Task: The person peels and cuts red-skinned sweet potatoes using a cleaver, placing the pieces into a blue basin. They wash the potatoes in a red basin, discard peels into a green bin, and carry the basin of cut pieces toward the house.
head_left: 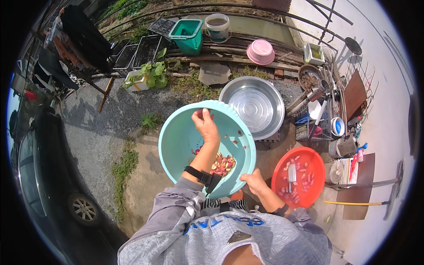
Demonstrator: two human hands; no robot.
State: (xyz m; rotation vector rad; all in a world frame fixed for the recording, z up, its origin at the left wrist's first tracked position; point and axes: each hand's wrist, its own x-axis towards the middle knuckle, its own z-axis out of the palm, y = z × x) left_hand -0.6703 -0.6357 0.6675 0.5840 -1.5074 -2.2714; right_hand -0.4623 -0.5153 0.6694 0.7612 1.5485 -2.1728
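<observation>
A large light-blue plastic basin (pixel 174 132) is tilted in front of me. Cut pieces of a red-skinned, pale-fleshed root vegetable (pixel 224 164) lie heaped at its near side, partly behind my left forearm, and a few scraps cling to its wall. My left hand (pixel 206 126) is over the basin's far inner side, fingers curled; a reddish bit shows beside them, but I cannot make out what they hold. My right hand (pixel 253 181) grips the basin's near right rim, thumb on top. To the right, a red basin (pixel 277 176) holds pinkish roots and a knife (pixel 292 176).
A wide metal basin (pixel 254 104) stands just beyond the blue one. Farther back are a green bucket (pixel 187 39), a white pail (pixel 217 27) and a pink basin (pixel 260 52). A crate (pixel 311 128) stands at the right by the white wall; a dark car (pixel 48 172) is at the left.
</observation>
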